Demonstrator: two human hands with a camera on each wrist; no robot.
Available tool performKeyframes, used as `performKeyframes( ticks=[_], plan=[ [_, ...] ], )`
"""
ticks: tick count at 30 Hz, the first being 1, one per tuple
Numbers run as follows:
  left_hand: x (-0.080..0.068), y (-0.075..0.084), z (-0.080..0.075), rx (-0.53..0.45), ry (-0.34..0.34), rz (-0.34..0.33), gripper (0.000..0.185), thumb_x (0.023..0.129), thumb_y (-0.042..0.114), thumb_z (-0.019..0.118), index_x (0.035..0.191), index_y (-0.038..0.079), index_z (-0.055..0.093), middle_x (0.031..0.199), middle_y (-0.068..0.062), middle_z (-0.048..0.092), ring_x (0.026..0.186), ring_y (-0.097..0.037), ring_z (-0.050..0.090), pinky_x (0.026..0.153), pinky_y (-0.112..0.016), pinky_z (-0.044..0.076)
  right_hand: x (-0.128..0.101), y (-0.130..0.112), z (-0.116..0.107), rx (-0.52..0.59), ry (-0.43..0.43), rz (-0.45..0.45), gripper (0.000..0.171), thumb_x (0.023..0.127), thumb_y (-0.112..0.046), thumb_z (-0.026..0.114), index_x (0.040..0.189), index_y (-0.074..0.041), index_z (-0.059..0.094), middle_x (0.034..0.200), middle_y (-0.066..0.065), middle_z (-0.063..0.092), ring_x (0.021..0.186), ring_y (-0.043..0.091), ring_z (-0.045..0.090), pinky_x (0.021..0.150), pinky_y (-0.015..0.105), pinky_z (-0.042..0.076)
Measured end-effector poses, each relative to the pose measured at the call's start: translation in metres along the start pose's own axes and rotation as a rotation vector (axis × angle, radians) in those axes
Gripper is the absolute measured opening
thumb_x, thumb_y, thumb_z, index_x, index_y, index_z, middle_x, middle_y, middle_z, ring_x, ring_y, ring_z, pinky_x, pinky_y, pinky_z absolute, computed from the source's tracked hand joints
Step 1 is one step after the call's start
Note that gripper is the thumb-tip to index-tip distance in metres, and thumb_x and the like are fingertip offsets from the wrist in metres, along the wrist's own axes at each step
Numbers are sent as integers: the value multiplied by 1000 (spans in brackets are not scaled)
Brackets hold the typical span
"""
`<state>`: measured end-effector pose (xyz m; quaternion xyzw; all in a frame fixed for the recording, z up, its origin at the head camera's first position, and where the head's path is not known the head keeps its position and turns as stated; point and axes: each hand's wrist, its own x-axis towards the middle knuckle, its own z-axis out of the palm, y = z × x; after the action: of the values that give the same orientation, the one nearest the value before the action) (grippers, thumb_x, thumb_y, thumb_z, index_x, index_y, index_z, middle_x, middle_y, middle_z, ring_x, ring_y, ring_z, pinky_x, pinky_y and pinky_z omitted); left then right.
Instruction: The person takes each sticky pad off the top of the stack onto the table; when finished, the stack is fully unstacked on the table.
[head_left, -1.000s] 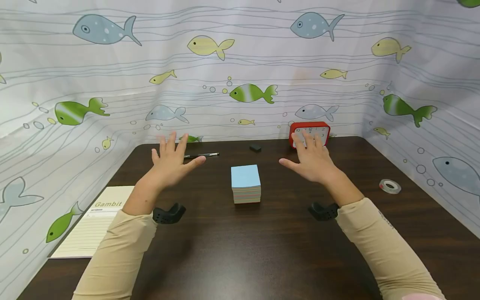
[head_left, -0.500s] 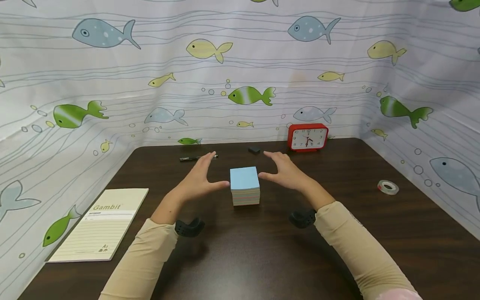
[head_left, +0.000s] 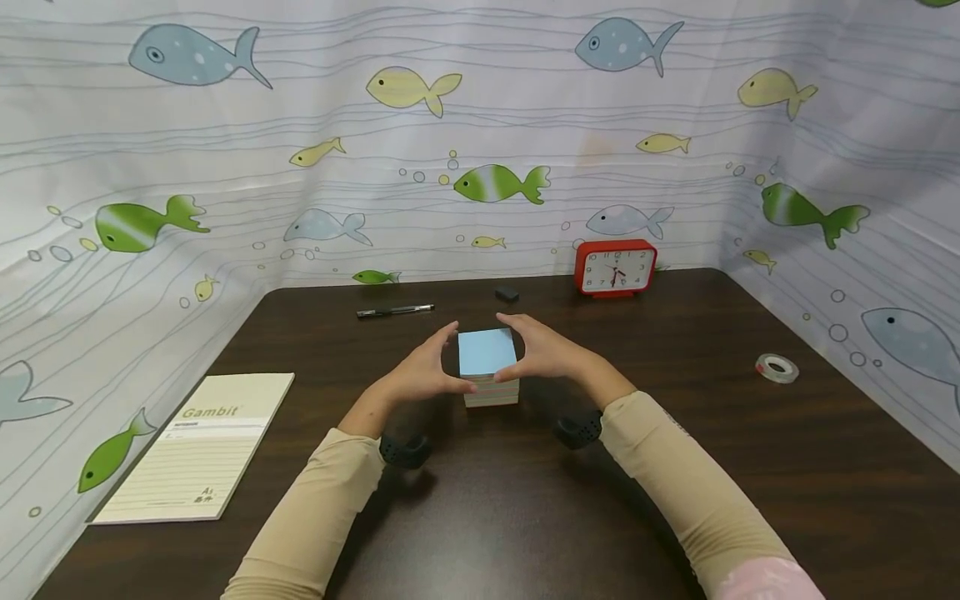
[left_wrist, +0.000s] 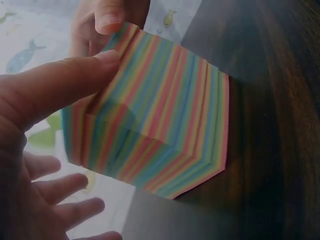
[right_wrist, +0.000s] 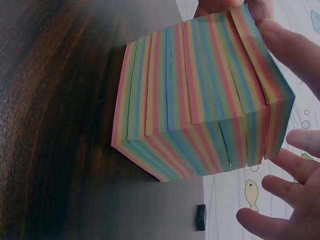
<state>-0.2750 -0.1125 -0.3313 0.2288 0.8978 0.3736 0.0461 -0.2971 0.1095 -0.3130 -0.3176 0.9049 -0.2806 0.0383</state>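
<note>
A block of stacked note paper (head_left: 486, 350), pale blue on top, stands on the dark table in the head view. Its sides show layered pink, yellow, green and blue stripes. My left hand (head_left: 420, 371) curves around its left side, thumb across the front near the top. From the right, my right hand (head_left: 551, 352) does likewise, thumb at the upper front. In the left wrist view, the left thumb (left_wrist: 75, 80) lies against the striped paper block (left_wrist: 155, 100), while the other fingers are spread apart from it. The right wrist view shows the right fingers (right_wrist: 290, 190) loosely spread beside the block.
A cream notebook (head_left: 198, 446) lies at the left, with a black pen (head_left: 395, 311) farther back. Near the rear edge are a small black block (head_left: 507, 294) and a red clock (head_left: 615, 268). A tape roll (head_left: 777, 368) lies at the right. Fish-patterned cloth (head_left: 420, 192) surrounds the table.
Both hands have come down and inward from either side of the paper block, and their thumbs are now at its front. The block stands where it was.
</note>
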Motion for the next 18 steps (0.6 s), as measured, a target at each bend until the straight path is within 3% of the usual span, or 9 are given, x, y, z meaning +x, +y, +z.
performKeyframes(
  ticks=[8,18],
  plan=[
    [8,-5,8,-63,-4,-11,103,63,29,77,139,4,12,134,-17,30,120,-29,32,89,-45,33,4,2,1,-2,-44,-5,95,64,-37,75,137,-4,24,135,16,29,116,26,34,93,44,31],
    [14,-8,10,-120,9,-11,92,62,25,79,132,1,25,127,-14,38,117,-29,35,89,-43,34,4,8,3,24,-44,10,88,63,-34,76,133,-4,31,127,13,37,105,25,40,89,42,35]
  ],
)
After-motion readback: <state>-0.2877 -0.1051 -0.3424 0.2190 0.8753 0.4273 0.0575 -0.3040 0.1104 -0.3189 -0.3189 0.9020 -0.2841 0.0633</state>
